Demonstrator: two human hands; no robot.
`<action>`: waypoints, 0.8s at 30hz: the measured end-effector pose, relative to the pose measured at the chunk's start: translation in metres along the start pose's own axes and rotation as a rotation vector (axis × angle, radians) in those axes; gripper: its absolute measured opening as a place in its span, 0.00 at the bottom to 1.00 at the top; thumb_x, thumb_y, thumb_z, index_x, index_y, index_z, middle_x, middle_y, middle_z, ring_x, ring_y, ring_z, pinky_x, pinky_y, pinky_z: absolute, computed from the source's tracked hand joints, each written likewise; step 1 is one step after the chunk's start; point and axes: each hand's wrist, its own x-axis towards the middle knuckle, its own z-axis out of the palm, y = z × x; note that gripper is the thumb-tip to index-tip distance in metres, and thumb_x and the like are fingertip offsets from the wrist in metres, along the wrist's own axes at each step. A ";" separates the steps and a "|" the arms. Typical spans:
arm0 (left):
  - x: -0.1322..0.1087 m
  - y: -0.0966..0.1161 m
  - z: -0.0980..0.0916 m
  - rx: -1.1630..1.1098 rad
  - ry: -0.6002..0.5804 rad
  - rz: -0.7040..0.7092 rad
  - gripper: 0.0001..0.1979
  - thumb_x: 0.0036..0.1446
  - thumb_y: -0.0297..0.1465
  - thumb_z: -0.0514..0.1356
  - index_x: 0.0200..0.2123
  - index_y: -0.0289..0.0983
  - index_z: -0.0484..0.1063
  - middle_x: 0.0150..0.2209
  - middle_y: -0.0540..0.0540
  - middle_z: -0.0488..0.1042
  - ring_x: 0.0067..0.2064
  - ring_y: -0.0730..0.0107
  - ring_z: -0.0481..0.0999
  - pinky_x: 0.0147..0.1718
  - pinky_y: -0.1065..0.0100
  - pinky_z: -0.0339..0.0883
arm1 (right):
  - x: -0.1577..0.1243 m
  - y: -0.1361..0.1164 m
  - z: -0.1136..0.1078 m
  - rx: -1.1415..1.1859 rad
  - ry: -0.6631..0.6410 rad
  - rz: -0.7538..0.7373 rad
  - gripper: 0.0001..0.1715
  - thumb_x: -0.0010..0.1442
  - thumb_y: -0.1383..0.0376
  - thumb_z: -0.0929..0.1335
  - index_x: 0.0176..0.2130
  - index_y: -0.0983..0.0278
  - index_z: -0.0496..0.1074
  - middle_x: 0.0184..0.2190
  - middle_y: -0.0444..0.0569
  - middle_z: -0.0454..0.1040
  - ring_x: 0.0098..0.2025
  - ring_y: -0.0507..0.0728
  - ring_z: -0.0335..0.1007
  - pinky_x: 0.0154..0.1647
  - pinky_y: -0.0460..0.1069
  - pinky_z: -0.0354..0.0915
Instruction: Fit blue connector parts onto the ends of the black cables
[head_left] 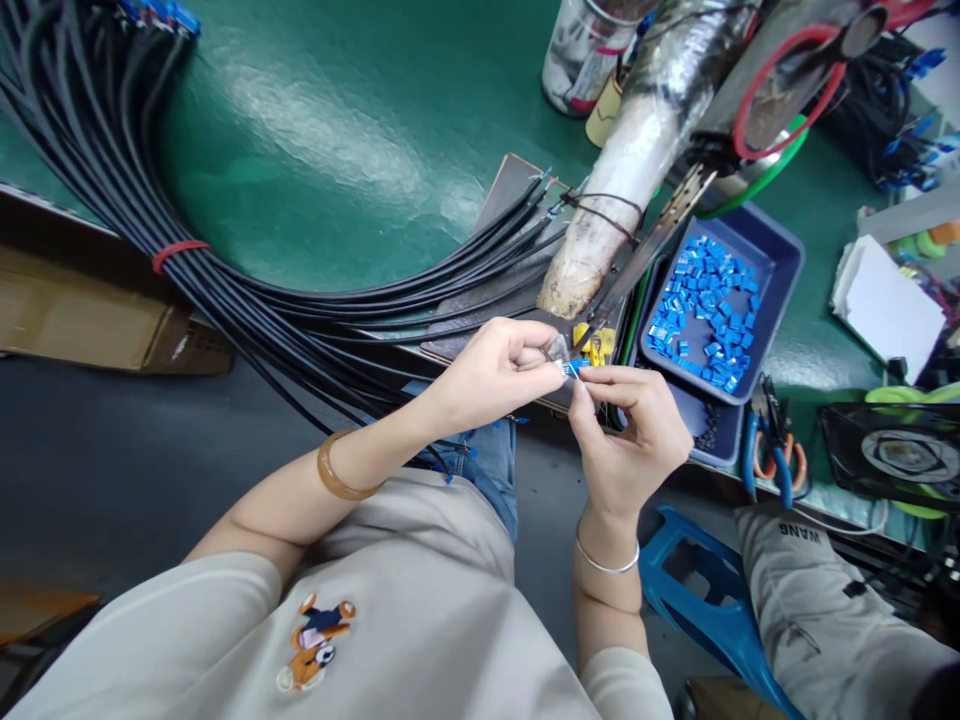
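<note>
"Pinching what, are we?"

"Our left grip (504,362) pinches a blue connector (581,365) at the near edge of the tabletop (322,130); our right grip (634,425) seems closed on a thin white strand (574,371) beside it, perhaps to steady both."

"And the tray (784,245) of loose connectors (729,340)?"

"On our right, presumably for easy reach; a red tie (180,252) gathers our black cables (247,300)."

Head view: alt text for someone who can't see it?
The left hand and right hand pinch small parts, including a blue connector, at a green table. Black cables lie left, a tray of blue pieces right.
</note>
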 end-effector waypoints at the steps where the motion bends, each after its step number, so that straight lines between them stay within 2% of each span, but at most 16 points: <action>1: 0.000 0.000 0.000 0.004 0.006 -0.002 0.05 0.53 0.27 0.56 0.25 0.35 0.63 0.21 0.55 0.54 0.23 0.81 0.48 0.23 0.70 0.40 | 0.001 0.000 0.000 -0.004 0.000 0.002 0.10 0.55 0.74 0.73 0.32 0.60 0.73 0.33 0.42 0.78 0.36 0.52 0.76 0.40 0.50 0.72; 24: 0.002 0.002 0.000 0.048 0.016 -0.010 0.04 0.52 0.25 0.55 0.25 0.35 0.62 0.20 0.56 0.50 0.22 0.82 0.46 0.21 0.72 0.39 | 0.003 0.000 -0.002 -0.039 -0.060 0.005 0.10 0.56 0.75 0.73 0.33 0.60 0.73 0.34 0.42 0.78 0.37 0.52 0.76 0.41 0.49 0.73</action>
